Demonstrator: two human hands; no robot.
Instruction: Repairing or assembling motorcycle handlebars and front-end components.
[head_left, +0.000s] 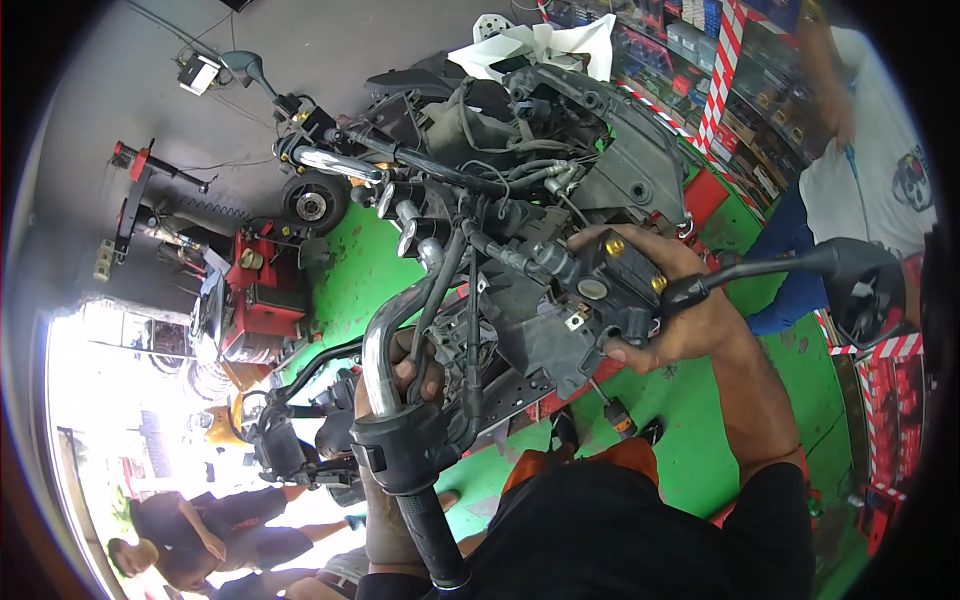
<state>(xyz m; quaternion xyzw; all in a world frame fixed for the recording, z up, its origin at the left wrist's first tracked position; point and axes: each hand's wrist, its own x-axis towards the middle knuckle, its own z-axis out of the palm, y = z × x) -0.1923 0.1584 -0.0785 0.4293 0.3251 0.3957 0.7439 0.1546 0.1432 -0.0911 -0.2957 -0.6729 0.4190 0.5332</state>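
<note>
Head view: I see the left hand (pixel 424 381) behind the handlebar (pixel 378 352), partly hidden; I cannot tell its grip. The right hand (pixel 688 332) clasps the reservoir (pixel 632 272) beside the mirror stalk (pixel 765 267). Beyond are the bike (pixel 458 138) and, farther, a wheel (pixel 311 205).

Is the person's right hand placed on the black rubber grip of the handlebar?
No, the right hand holds the black housing with gold bolts, away from the rubber grip near the lower edge.
</note>
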